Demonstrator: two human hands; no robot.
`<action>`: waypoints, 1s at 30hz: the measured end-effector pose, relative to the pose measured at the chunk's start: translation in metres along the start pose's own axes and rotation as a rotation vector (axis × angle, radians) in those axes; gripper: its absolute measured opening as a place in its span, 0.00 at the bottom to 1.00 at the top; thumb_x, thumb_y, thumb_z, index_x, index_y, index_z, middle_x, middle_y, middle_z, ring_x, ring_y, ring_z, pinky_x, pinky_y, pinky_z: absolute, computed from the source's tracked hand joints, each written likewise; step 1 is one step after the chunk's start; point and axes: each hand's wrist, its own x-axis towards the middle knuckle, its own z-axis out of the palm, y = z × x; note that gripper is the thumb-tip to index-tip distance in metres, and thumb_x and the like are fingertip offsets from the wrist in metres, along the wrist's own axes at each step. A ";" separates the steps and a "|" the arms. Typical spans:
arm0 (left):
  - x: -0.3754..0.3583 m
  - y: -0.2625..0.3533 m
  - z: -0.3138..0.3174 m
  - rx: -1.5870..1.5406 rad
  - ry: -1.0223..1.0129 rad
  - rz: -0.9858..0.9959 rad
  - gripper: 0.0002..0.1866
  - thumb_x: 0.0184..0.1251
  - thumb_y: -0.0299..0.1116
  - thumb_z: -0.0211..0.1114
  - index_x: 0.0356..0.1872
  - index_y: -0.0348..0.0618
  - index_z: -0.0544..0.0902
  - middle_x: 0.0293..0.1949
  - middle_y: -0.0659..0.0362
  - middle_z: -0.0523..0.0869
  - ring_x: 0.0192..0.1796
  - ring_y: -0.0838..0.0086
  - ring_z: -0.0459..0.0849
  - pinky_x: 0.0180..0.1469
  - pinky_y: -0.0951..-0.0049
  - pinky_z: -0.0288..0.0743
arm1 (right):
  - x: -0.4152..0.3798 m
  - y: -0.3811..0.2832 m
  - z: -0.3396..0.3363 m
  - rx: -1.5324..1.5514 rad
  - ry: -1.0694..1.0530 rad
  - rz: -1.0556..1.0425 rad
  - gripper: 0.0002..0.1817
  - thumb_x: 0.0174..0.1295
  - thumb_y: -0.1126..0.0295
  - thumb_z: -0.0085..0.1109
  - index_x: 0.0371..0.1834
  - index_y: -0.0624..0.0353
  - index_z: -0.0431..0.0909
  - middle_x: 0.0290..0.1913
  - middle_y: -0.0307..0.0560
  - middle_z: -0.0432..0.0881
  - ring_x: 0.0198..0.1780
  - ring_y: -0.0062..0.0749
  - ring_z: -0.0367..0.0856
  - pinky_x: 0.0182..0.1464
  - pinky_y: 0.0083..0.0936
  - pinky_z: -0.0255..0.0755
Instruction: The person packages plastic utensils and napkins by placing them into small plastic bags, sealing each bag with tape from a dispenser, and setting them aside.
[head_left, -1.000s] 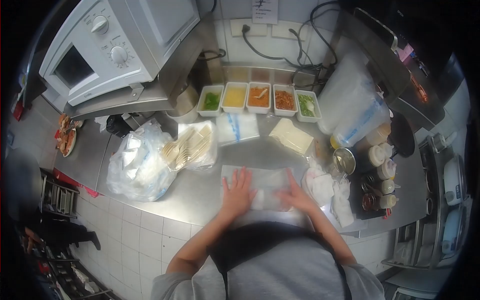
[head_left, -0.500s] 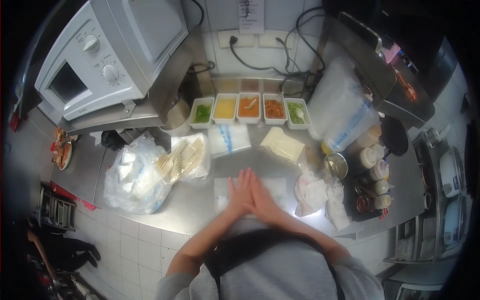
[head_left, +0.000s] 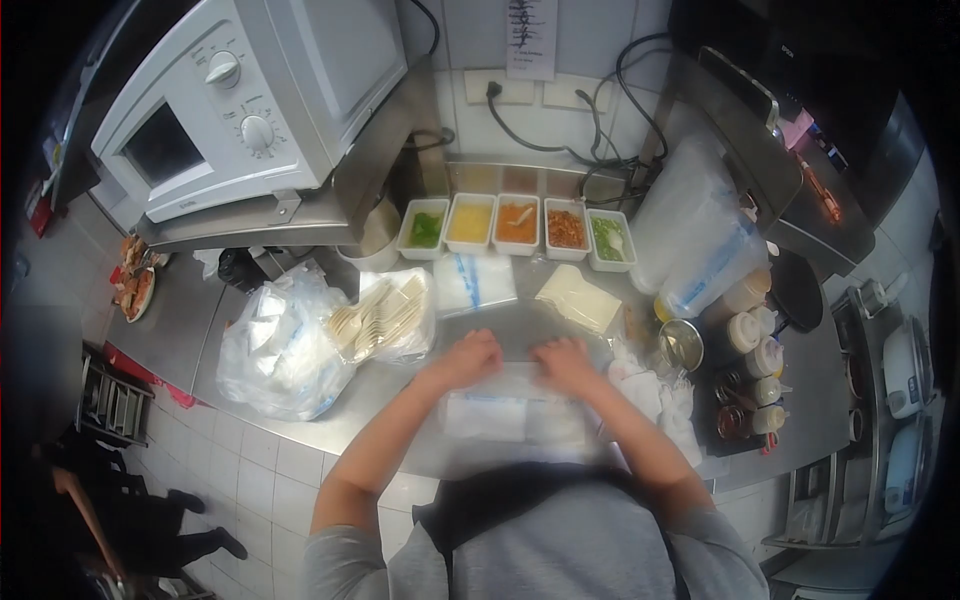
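Observation:
A flat, translucent plastic bag (head_left: 515, 412) with whitish contents lies on the steel counter in front of my body. My left hand (head_left: 474, 358) is at its far left corner, fingers curled closed on the plastic. At the far right corner is my right hand (head_left: 563, 366), its fingers also bent in on the edge and slightly blurred. Just beyond my hands lie a stack of clear bags with a blue print (head_left: 474, 284) and a pale yellow folded packet (head_left: 580, 298). Left of my left hand are wooden forks (head_left: 378, 322) in a plastic bag.
Several white tubs (head_left: 517, 224) of chopped ingredients line the back. A large plastic bag (head_left: 285, 350) sits left, under a microwave (head_left: 225, 110) on a shelf. Crumpled cloths (head_left: 675, 415), a metal cup (head_left: 681, 345) and sauce bottles (head_left: 745, 332) stand right. Another person (head_left: 130, 510) is at lower left.
My hands were pressed flat together on the bag; they have parted to its far corners with fingers curled. The bag's near edge is closer to my body. The view has shifted slightly.

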 end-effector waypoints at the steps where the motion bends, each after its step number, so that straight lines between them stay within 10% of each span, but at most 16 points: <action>1: -0.003 0.003 -0.012 -0.120 -0.016 0.032 0.05 0.57 0.30 0.64 0.34 0.44 0.79 0.41 0.58 0.77 0.48 0.63 0.75 0.50 0.64 0.69 | 0.002 0.017 -0.006 0.156 -0.123 0.033 0.21 0.49 0.58 0.67 0.45 0.55 0.78 0.50 0.48 0.78 0.53 0.41 0.75 0.55 0.41 0.64; 4: -0.019 0.021 -0.053 -0.306 -0.016 0.006 0.05 0.60 0.30 0.65 0.35 0.43 0.78 0.38 0.57 0.79 0.43 0.66 0.79 0.46 0.69 0.72 | -0.009 0.032 -0.048 0.625 -0.110 0.121 0.10 0.48 0.64 0.71 0.25 0.58 0.83 0.33 0.41 0.83 0.35 0.27 0.80 0.40 0.22 0.71; 7: -0.034 0.031 -0.073 -0.493 0.062 -0.069 0.07 0.61 0.31 0.66 0.37 0.41 0.78 0.40 0.58 0.81 0.44 0.71 0.80 0.47 0.72 0.72 | -0.016 0.011 -0.101 0.939 0.062 -0.095 0.07 0.51 0.69 0.69 0.28 0.60 0.82 0.31 0.38 0.82 0.36 0.23 0.78 0.42 0.19 0.70; 15: -0.030 0.018 -0.055 -0.493 0.499 0.010 0.21 0.54 0.29 0.70 0.50 0.41 0.76 0.47 0.56 0.80 0.51 0.70 0.78 0.56 0.72 0.70 | -0.004 -0.037 -0.190 0.644 0.243 -0.316 0.08 0.53 0.69 0.67 0.29 0.63 0.83 0.30 0.41 0.82 0.36 0.24 0.79 0.42 0.22 0.70; 23: -0.016 0.001 0.009 -0.983 0.448 -0.110 0.51 0.54 0.30 0.71 0.72 0.46 0.43 0.72 0.47 0.53 0.72 0.58 0.57 0.69 0.62 0.55 | -0.006 -0.045 -0.220 0.702 0.148 -0.337 0.09 0.55 0.67 0.67 0.30 0.63 0.83 0.29 0.39 0.84 0.35 0.20 0.79 0.41 0.20 0.71; 30: -0.004 0.004 0.030 -1.722 0.237 -0.037 0.34 0.57 0.27 0.68 0.65 0.39 0.64 0.63 0.49 0.72 0.65 0.66 0.70 0.64 0.70 0.64 | 0.003 -0.020 -0.201 0.772 0.133 -0.238 0.09 0.56 0.68 0.66 0.33 0.63 0.83 0.31 0.38 0.84 0.35 0.18 0.79 0.41 0.20 0.72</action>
